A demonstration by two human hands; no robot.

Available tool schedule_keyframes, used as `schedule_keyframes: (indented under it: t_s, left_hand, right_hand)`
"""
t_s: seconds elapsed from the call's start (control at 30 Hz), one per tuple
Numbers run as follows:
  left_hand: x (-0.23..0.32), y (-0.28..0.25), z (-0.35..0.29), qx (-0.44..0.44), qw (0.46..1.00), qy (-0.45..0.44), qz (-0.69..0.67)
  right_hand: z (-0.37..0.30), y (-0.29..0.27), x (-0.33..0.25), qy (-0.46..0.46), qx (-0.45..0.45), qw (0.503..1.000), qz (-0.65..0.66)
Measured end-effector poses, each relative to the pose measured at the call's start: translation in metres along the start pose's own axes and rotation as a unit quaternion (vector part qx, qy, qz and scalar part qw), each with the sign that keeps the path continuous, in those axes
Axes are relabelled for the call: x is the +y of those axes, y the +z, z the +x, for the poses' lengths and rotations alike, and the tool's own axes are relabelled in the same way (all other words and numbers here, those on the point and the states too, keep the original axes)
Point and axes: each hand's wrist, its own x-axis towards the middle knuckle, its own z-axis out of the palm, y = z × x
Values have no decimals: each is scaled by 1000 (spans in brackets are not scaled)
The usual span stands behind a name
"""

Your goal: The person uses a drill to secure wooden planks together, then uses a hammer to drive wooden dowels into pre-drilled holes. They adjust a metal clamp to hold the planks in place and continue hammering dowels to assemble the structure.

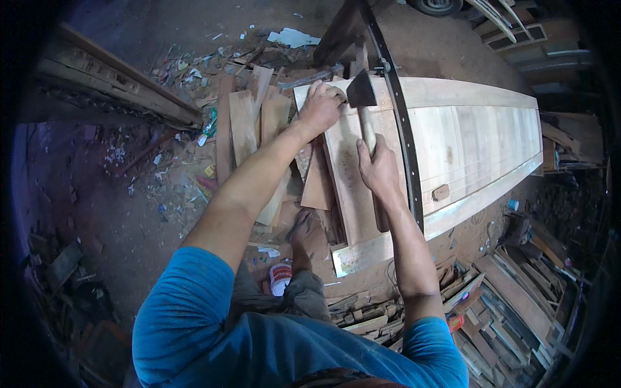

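Observation:
My right hand (379,165) is wrapped round the pale wooden handle of a hatchet (362,90), whose dark, flared metal head is raised over the panelled wooden door (479,139). Close to that head, at the door's far left corner, my left hand (322,107) is closed with curled fingers. Whatever it grips, if anything, is too small and hidden to name. A black metal clamp bar (404,132) with a row of holes runs across the door, just right of the hatchet. Under my right forearm lies a reddish-brown wooden piece (380,216).
Loose boards (243,126) lie left of the door, by my bare foot (307,239). A white and red tub (280,278) stands near my legs. Stacked timber offcuts (511,310) fill the lower right. A small wood block (440,192) rests on the door. A heavy beam (123,87) is at upper left.

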Motion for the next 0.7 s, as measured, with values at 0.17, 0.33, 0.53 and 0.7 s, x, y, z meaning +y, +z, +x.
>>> schedule_keyframes:
  t_s: [0.17,0.33,0.53,0.7]
  left_hand:
    - [3,1,-2,12,999,7,-30]
    - [6,-2,3,3,1000,1,0]
    - [10,-3,4,-8,1000,12,25]
    - [7,-3,-2,-7,1000,11,27]
  right_hand:
    - [-4,21,39,77,-1,989,124]
    - [-6,5,15,60,21,986,154]
    - [11,18,27,42,-19,999,-25]
    - [4,3,2,57,5,996,63]
